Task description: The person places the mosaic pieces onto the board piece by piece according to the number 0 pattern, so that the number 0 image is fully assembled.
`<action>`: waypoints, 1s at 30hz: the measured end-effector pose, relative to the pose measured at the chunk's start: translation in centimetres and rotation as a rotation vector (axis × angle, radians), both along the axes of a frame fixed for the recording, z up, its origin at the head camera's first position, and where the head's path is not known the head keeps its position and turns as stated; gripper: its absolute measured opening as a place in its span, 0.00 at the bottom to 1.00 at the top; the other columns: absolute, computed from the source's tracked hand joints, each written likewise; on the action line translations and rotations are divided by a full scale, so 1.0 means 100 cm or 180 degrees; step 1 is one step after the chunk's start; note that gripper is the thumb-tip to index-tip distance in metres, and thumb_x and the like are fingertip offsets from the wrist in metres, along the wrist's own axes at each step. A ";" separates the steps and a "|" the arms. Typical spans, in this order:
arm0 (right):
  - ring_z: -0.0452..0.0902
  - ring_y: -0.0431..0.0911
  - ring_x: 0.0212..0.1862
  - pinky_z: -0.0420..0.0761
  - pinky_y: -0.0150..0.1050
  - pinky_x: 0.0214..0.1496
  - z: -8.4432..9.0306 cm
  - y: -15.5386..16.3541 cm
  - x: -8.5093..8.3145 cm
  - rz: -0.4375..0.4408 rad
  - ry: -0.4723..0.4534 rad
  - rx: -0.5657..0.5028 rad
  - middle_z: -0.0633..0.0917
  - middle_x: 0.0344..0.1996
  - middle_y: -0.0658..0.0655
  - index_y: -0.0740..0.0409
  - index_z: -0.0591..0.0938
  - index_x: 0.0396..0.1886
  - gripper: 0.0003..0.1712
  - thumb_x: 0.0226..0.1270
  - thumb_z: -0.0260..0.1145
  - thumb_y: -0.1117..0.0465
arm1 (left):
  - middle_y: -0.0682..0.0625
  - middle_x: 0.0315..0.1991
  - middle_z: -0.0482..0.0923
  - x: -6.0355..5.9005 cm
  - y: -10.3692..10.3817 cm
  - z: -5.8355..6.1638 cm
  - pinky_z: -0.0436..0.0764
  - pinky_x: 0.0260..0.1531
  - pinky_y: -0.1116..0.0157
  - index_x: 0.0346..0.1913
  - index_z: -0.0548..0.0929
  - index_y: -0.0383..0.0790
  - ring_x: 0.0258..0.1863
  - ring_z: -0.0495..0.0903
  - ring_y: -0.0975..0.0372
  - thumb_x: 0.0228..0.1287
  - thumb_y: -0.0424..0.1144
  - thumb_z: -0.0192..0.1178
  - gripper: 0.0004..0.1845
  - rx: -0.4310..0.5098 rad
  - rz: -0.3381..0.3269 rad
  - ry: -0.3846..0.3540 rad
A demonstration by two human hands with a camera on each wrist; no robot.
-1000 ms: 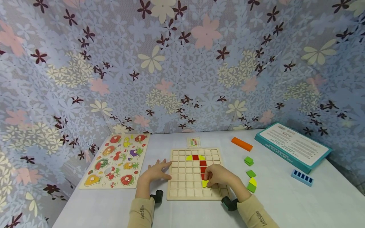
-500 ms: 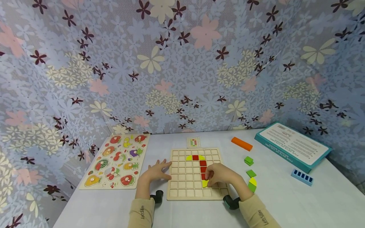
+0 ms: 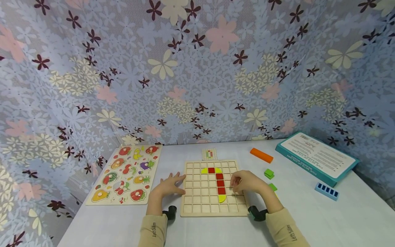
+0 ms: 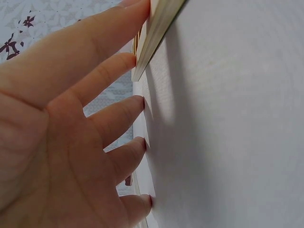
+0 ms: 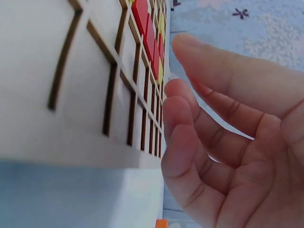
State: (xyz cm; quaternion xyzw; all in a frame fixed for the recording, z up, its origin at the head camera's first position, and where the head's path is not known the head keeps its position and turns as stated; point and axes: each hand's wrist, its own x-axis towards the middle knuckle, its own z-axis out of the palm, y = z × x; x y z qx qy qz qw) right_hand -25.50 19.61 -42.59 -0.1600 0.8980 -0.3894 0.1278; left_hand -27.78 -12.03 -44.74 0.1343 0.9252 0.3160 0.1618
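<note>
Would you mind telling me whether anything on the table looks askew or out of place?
Nothing stands out. The tiles sit squarely in the grid board, the left hand rests flat at its edge, and the loose green pieces lie apart on the table.

- Fruit puzzle board point(image 3: 126, 174): lies flat at the table's left side, painted fruit pieces set in it.
- Pattern card point(image 3: 209, 154): small, gridded, lies just behind the middle of the table.
- Orange block point(image 3: 261, 155): long, lies right of the card.
- Teal box point(image 3: 318, 159): flat, printed white label on top, at the far right.
- Blue slotted holder point(image 3: 326, 191): in front of the box.
- White table point(image 3: 324, 223).
- Flowered cloth point(image 3: 197, 68): backdrop on all sides.
</note>
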 end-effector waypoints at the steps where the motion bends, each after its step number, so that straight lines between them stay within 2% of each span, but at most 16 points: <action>1: 0.69 0.44 0.27 0.71 0.36 0.28 0.001 0.001 0.000 -0.0009 -0.0013 -0.0028 0.76 0.21 0.52 0.63 0.78 0.27 0.09 0.47 0.70 0.71 | 0.38 0.69 0.55 0.000 0.000 0.000 0.34 0.62 0.35 0.65 0.68 0.43 0.70 0.42 0.41 0.50 0.42 0.68 0.37 0.0001 0.0001 0.0001; 8: 0.70 0.43 0.26 0.73 0.36 0.27 0.000 0.012 -0.002 -0.0088 -0.0043 -0.0102 0.76 0.22 0.53 0.64 0.78 0.29 0.08 0.48 0.69 0.70 | 0.39 0.70 0.54 0.000 0.001 0.000 0.34 0.62 0.35 0.66 0.68 0.43 0.70 0.42 0.41 0.50 0.42 0.67 0.37 -0.0008 0.0017 -0.0019; 16: 0.69 0.44 0.27 0.71 0.36 0.29 -0.001 0.025 -0.004 -0.0354 -0.0077 -0.0015 0.75 0.22 0.53 0.64 0.78 0.30 0.09 0.48 0.69 0.70 | 0.39 0.70 0.54 0.001 0.001 0.002 0.34 0.62 0.36 0.65 0.68 0.43 0.70 0.42 0.41 0.50 0.42 0.67 0.37 -0.0032 0.0017 -0.0009; 22: 0.69 0.45 0.29 0.70 0.36 0.30 -0.002 0.041 -0.007 -0.0604 -0.0150 0.0174 0.75 0.24 0.53 0.63 0.78 0.32 0.10 0.48 0.70 0.68 | 0.39 0.70 0.54 0.001 0.001 0.003 0.34 0.63 0.36 0.66 0.67 0.43 0.70 0.42 0.42 0.51 0.42 0.67 0.37 -0.0032 0.0006 -0.0029; 30: 0.69 0.47 0.30 0.71 0.37 0.31 -0.006 0.066 -0.007 -0.0754 -0.0256 0.0234 0.76 0.26 0.55 0.64 0.78 0.35 0.12 0.50 0.69 0.66 | 0.38 0.70 0.54 0.000 0.001 0.001 0.34 0.62 0.35 0.65 0.68 0.42 0.70 0.42 0.40 0.50 0.41 0.68 0.37 -0.0018 -0.0008 0.0004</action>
